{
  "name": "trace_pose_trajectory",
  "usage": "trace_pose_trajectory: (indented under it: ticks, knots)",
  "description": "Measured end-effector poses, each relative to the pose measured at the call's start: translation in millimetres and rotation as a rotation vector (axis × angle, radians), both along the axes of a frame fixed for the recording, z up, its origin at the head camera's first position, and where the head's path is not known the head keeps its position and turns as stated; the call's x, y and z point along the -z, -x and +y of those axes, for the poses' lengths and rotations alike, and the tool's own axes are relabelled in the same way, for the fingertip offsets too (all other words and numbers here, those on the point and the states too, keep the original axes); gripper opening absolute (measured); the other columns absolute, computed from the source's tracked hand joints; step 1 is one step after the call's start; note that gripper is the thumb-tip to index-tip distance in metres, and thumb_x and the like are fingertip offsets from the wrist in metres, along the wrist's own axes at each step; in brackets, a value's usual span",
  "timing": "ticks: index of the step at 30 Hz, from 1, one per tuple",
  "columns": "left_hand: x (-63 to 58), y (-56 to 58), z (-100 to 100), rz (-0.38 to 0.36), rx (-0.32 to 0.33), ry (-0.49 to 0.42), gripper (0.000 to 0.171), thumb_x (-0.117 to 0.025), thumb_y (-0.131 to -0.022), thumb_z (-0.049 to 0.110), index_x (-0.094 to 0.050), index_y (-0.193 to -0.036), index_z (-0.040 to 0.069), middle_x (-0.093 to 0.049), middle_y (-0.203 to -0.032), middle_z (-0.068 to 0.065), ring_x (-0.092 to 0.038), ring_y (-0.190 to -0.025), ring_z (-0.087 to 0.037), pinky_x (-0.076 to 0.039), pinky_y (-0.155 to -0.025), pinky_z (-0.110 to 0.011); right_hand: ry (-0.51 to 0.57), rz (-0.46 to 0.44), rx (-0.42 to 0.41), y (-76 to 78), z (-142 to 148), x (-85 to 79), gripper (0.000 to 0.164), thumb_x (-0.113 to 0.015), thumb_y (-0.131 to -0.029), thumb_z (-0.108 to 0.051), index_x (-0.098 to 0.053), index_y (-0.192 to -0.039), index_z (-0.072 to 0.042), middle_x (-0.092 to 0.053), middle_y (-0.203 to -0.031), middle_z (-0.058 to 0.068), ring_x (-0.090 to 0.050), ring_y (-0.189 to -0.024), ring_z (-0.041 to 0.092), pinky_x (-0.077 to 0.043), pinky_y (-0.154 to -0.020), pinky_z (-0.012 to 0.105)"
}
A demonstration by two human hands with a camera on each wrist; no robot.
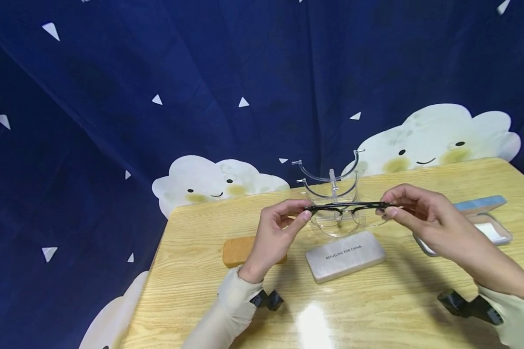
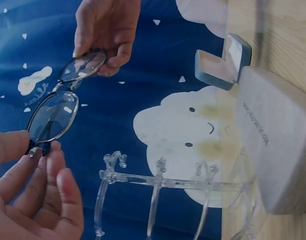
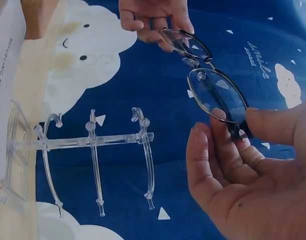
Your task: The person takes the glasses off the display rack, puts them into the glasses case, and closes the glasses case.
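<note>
A pair of black-topped eyeglasses (image 1: 347, 207) with thin metal lower rims is held level above the table, its temples folded behind the lenses. My left hand (image 1: 276, 231) pinches one outer corner of the frame between thumb and fingers. At the opposite corner, my right hand (image 1: 434, 220) pinches the frame the same way. Behind and below the glasses stands a clear plastic display stand (image 3: 95, 142) with several curved arms, which carry no glasses. In the head view the glasses overlap this stand.
A grey glasses case (image 1: 346, 257) lettered "REFUELING FOR CHINA" lies shut in front of the stand. An orange case (image 1: 237, 251) sits partly behind my left wrist. To the right, a blue case (image 1: 480, 204) stands open with a white cloth (image 1: 489, 231) inside. A dark blue curtain (image 1: 201, 87) hangs behind the table.
</note>
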State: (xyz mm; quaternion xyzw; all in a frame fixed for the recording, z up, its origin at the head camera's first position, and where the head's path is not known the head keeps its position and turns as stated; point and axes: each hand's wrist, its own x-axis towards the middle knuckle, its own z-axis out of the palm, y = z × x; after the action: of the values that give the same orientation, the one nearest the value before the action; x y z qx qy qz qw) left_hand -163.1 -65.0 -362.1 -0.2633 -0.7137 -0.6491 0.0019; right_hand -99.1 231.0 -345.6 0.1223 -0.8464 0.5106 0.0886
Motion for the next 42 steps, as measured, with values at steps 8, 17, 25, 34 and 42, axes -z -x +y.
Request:
trace_pose_trajectory:
  ticks: [8, 17, 25, 34, 42]
  knots:
    - [6.0, 2.0, 4, -0.061, 0.039, -0.057, 0.022, -0.069, -0.097, -0.002, -0.072, -0.117, -0.01, -0.073, -0.115, -0.032, -0.071, -0.088, -0.002, -0.06, -0.083, -0.016, 0.044, -0.064, 0.026, -0.9, 6, 4.0, 0.015, -0.061, -0.105, -0.006, -0.066, -0.118, -0.009, -0.075, -0.096, -0.01, -0.07, -0.088, 0.004, -0.053, -0.075, 0.013]
    - [16.4, 1.3, 29, -0.078, 0.109, 0.008, 0.023, -0.073, -0.096, 0.002, -0.074, -0.117, -0.008, -0.076, -0.109, -0.031, -0.071, -0.084, 0.004, -0.063, -0.082, -0.02, 0.069, -0.082, 0.083, -2.8, 32, 18.3, 0.016, -0.061, -0.105, -0.008, -0.065, -0.12, -0.011, -0.079, -0.095, -0.011, -0.075, -0.087, 0.003, -0.059, -0.075, 0.014]
    - [21.1, -0.1, 65, -0.132, 0.125, 0.046, 0.021, -0.076, -0.095, 0.006, -0.078, -0.114, -0.003, -0.079, -0.107, -0.023, -0.076, -0.087, -0.003, -0.064, -0.081, -0.021, 0.096, -0.02, 0.201, -1.6, 56, 30.2, 0.021, -0.062, -0.104, -0.006, -0.071, -0.12, -0.017, -0.076, -0.096, -0.021, -0.072, -0.082, -0.004, -0.055, -0.072, 0.008]
    - [34.2, 1.4, 109, -0.054, 0.156, 0.146, 0.018, -0.074, -0.097, 0.01, -0.08, -0.112, 0.002, -0.082, -0.105, -0.014, -0.072, -0.082, 0.006, -0.061, -0.075, -0.015, 0.127, -0.018, 0.226, -8.0, 101, 43.5, 0.036, -0.061, -0.102, 0.004, -0.073, -0.108, -0.029, -0.075, -0.095, -0.028, -0.07, -0.078, -0.009, -0.053, -0.067, 0.006]
    - [39.6, 1.1, 145, -0.121, 0.194, 0.21, 0.018, -0.075, -0.097, 0.013, -0.08, -0.112, 0.004, -0.082, -0.1, -0.011, -0.063, -0.071, 0.015, -0.059, -0.069, -0.012, -0.092, -0.047, 0.251, 0.6, 147, 55.3, 0.048, -0.061, -0.099, 0.008, -0.069, -0.091, -0.038, -0.069, -0.073, -0.022, -0.065, -0.062, -0.002, -0.052, -0.053, 0.013]
